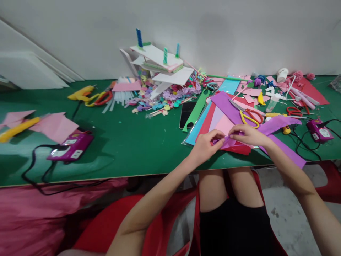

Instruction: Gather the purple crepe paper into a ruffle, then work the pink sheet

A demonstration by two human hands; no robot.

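Observation:
Both hands meet over the stacked coloured paper at the table's front edge. My left hand (206,145) is closed, its thumb and fingers pinching one end of a thin purple ribbon (279,122). From the other side my right hand (246,135) pinches the same ribbon, whose wide tail runs out to the right past the wrist. Beneath the hands lie sheets of red paper (239,148), pink, blue and purple. Just beyond the right hand are yellow-and-red-handled scissors (252,117). The part of the ribbon between the fingertips is small and partly hidden.
A purple power strip (70,147) with black cords lies left, another power strip (319,131) right. A yellow glue gun (81,93) sits behind the left one. A white foam-board model (162,60) stands over piled small flowers (183,89). A phone (187,114) lies mid-table.

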